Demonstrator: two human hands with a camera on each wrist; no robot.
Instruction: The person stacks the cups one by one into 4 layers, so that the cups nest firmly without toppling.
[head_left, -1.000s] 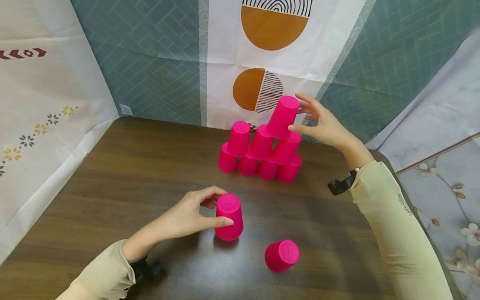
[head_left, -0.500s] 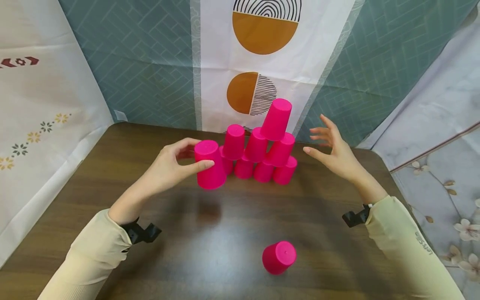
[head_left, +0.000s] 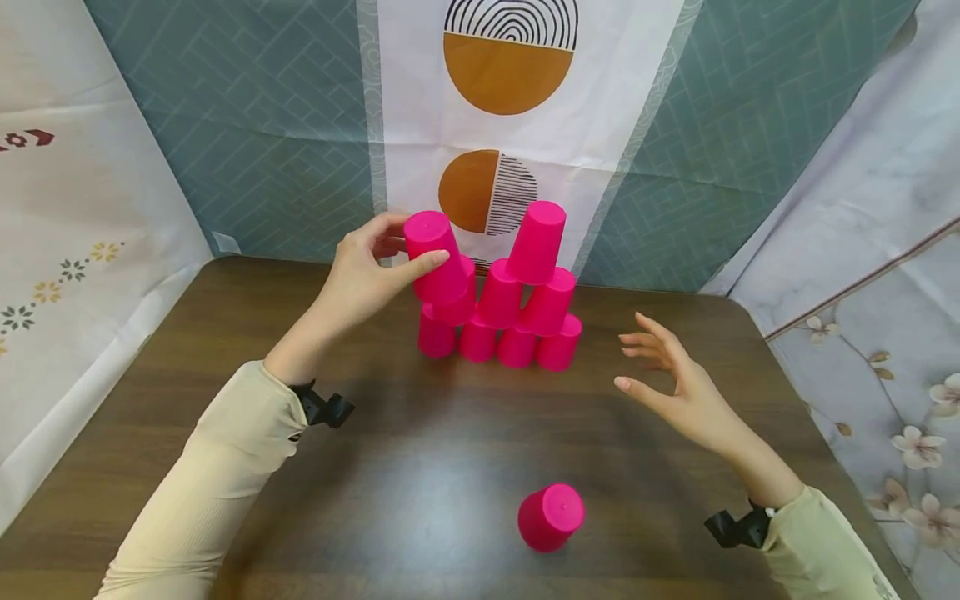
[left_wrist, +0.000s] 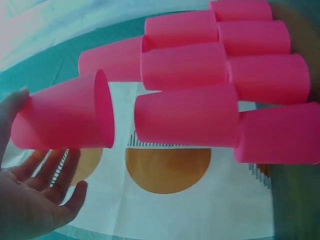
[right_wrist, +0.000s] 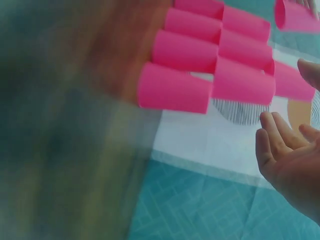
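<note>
Left hand (head_left: 365,271) grips a pink cup (head_left: 435,256) upside down, right at the upper left of the cup pyramid (head_left: 517,300). Right hand (head_left: 678,392) hovers open beside the pyramid, fingers spread, holding nothing.

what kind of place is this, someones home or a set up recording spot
Probably a makeshift recording corner rather than a lived-in room. Patterned cloths hang as backdrops on every side of a bare wooden table, and the only things on it are pink cups, one held by the left hand.
</note>
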